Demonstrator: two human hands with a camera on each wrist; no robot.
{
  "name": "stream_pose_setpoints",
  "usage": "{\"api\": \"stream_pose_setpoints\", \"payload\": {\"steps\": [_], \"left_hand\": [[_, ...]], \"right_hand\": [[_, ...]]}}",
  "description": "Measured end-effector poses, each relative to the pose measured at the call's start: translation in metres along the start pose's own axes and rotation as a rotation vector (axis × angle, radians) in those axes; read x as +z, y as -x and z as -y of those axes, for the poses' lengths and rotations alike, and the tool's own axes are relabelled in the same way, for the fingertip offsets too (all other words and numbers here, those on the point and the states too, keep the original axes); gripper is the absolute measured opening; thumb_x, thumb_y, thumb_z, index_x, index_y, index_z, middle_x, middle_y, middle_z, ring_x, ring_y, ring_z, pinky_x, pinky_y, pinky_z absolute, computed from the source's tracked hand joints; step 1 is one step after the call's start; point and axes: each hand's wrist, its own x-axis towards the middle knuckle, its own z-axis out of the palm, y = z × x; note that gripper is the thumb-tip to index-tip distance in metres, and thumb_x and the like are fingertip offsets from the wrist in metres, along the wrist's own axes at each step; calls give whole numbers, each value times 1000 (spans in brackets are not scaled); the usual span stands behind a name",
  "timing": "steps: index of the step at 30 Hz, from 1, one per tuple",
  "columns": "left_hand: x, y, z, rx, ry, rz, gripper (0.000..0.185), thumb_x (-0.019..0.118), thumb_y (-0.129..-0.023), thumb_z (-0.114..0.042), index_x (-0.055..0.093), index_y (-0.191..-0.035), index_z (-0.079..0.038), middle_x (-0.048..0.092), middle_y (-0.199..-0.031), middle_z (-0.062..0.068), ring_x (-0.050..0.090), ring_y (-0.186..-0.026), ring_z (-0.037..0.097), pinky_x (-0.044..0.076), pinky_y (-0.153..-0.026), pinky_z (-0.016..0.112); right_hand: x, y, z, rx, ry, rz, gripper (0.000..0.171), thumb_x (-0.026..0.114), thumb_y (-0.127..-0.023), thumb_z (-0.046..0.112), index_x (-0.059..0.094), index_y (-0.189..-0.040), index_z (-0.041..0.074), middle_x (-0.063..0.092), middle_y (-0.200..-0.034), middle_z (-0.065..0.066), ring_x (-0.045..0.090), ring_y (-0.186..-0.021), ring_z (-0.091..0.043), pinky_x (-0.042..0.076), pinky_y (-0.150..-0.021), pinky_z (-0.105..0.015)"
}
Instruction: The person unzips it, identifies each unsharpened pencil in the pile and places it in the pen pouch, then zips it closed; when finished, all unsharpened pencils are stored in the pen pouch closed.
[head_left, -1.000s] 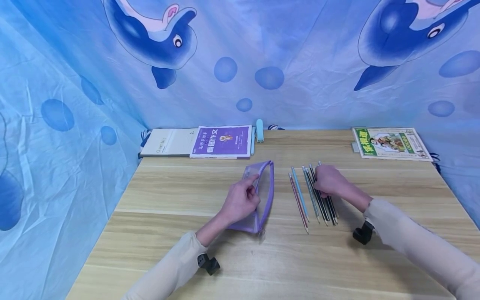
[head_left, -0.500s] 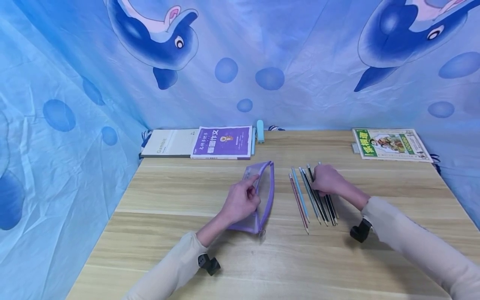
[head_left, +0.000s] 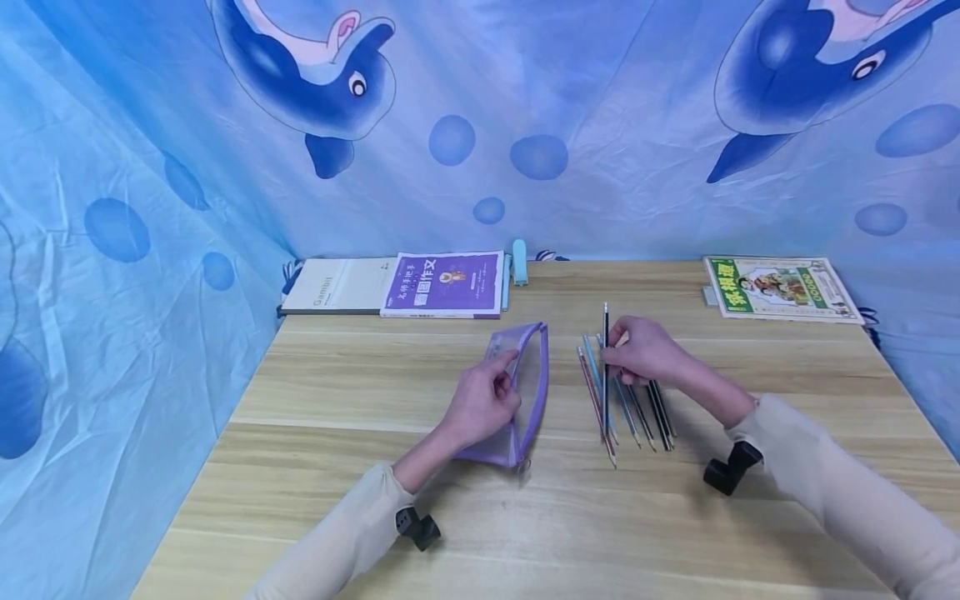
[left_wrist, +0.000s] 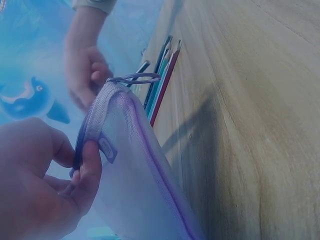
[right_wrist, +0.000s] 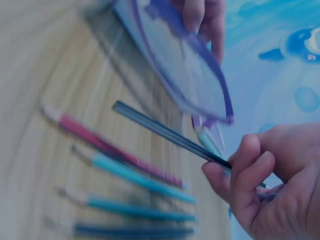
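In the head view my left hand (head_left: pixel 480 404) holds a purple see-through zip pencil case (head_left: pixel 534 367), its mouth spread toward the right. The left wrist view shows thumb and fingers pinching the zip edge of the case (left_wrist: pixel 142 185). My right hand (head_left: pixel 643 348) pinches a black pencil (head_left: pixel 606 400) with a white tip, lifted off the row and turned across it. That black pencil (right_wrist: pixel 165 131) points toward the case in the right wrist view. Below my right hand lie a red pencil (head_left: pixel 596 400), a light-blue pencil (head_left: pixel 592 358) and several darker pencils (head_left: pixel 658 417).
A purple book (head_left: pixel 446 285) and a white notebook (head_left: pixel 337 285) lie at the table's back left, with a light-blue object (head_left: pixel 520 262) beside them. A green-covered book (head_left: pixel 783 287) lies at the back right. A blue dolphin-print cloth (head_left: pixel 562 83) hangs behind the wooden table (head_left: pixel 337 383).
My right hand has picked the black pencil out of the row and carried it left, toward the pencil case. My left hand and the case stay in place.
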Motion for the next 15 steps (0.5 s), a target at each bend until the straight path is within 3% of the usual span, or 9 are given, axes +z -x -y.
{"api": "stream_pose_setpoints", "payload": {"steps": [4, 8, 15], "left_hand": [[0, 0, 0, 1, -4, 0, 58, 61, -74, 8, 56, -131, 13, 59, -75, 0, 55, -66, 11, 52, -59, 22], [0, 1, 0, -4, 2, 4, 59, 61, -74, 8, 55, -132, 14, 59, -76, 1, 55, -66, 11, 52, -59, 23], [0, 0, -1, 3, -4, -3, 59, 61, -74, 8, 55, -132, 13, 59, -75, 1, 55, -65, 11, 52, -58, 22]], "right_hand": [[11, 0, 9, 6, -119, 3, 25, 59, -93, 7, 46, -111, -4, 70, -81, -22, 53, -45, -10, 39, -38, -22], [24, -1, 18, -6, -221, 3, 27, 60, -94, 7, 45, -113, -4, 71, -79, -16, 53, -45, -10, 39, -37, -21], [48, -5, 29, -15, -342, -24, 27, 61, -94, 6, 45, -114, -3, 71, -83, -19, 54, -46, -12, 39, -37, -22]]}}
